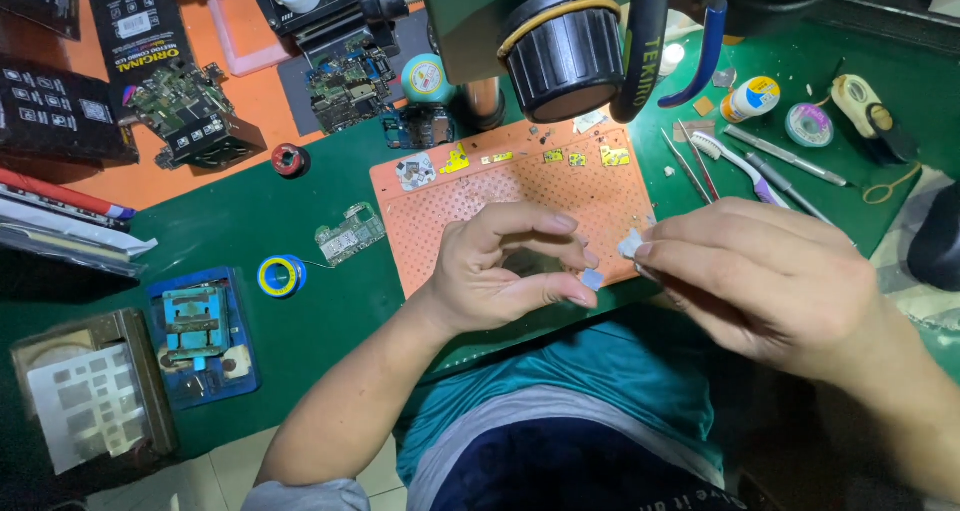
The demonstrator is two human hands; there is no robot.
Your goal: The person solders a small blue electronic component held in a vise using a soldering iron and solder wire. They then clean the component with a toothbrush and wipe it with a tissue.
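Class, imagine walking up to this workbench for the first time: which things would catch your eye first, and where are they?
Probably the two hands at centre front: the left hand and right hand each pinch a small pale scrap between fingertips. Behind them lies an orange perforated mat on the green table, with a big black knob looming above. Bare circuit boards lie scattered to the left.

A single head-mounted camera looked steeply down from above the seated person onto the green work surface (300,221). The view faced forward and downward, with the person's lap at the bottom edge and the microscope head (560,46) close at the top. Both hands sat near the lens, centre frame, over the orange mat (470,196). No second view was supplied.
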